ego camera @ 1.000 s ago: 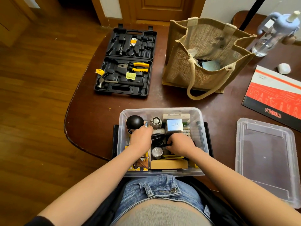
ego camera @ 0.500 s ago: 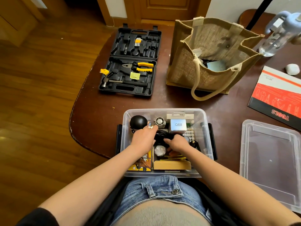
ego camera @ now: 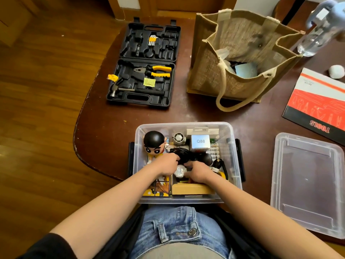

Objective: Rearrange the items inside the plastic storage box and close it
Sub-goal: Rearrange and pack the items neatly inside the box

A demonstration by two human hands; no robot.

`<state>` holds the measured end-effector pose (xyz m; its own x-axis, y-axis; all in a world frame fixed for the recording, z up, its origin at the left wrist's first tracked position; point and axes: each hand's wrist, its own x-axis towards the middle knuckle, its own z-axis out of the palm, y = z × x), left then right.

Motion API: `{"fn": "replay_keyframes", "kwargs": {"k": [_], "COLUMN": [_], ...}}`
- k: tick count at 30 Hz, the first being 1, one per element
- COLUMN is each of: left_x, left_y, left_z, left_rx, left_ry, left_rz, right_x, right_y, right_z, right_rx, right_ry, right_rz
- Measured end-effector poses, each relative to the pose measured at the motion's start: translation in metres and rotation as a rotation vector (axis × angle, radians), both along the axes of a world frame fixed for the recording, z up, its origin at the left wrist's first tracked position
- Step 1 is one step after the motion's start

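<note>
A clear plastic storage box (ego camera: pixel 232 139) stands open at the table's near edge, packed with small items. Inside are a black-haired cartoon figure (ego camera: pixel 154 143) at the left, a small round fan (ego camera: pixel 178 138), a white cube marked Q88 (ego camera: pixel 200 141) and a tan cardboard box (ego camera: pixel 192 188) at the front. My left hand (ego camera: pixel 165 165) and my right hand (ego camera: pixel 198 171) are both in the box's middle, fingers curled on a bundle of black cable (ego camera: pixel 188 156). A shiny round object (ego camera: pixel 180 171) lies between the hands. The clear lid (ego camera: pixel 306 184) lies flat to the right.
An open black tool case (ego camera: pixel 143 64) with yellow-handled pliers and a hammer lies at the far left of the brown table (ego camera: pixel 104 128). A jute bag (ego camera: pixel 240 57) stands behind the box. A red TOOLS booklet (ego camera: pixel 317 103), a water bottle (ego camera: pixel 321 28) and a white lump (ego camera: pixel 337 71) are at the right.
Both hands have drawn back toward me within the box, uncovering the cartoon figure's face. The black cable bundle now shows beyond the fingers. The camera has shifted a little.
</note>
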<state>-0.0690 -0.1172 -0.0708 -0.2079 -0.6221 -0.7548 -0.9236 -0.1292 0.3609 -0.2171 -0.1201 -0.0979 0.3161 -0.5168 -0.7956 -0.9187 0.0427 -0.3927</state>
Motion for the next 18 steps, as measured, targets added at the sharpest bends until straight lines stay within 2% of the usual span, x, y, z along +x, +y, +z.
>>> {"fn": "replay_keyframes", "kwargs": {"k": [13,15,18], "left_x": [0.000,-0.004,-0.023], "left_y": [-0.004,-0.004,-0.002], "left_z": [0.016,0.020,0.025], "left_rx": [0.004,-0.024,-0.050], "left_ry": [0.053,-0.021,-0.233], "left_rz": [0.030,-0.083,-0.342], "right_x": [-0.004,-0.008,-0.017], "right_y": [-0.005,-0.007,-0.010], "right_z": [0.018,0.024,0.032], "right_rx": [-0.082,-0.123,-0.153], "right_ry": [0.161,0.182,0.169], "right_rz": [0.307,0.368,0.411]}}
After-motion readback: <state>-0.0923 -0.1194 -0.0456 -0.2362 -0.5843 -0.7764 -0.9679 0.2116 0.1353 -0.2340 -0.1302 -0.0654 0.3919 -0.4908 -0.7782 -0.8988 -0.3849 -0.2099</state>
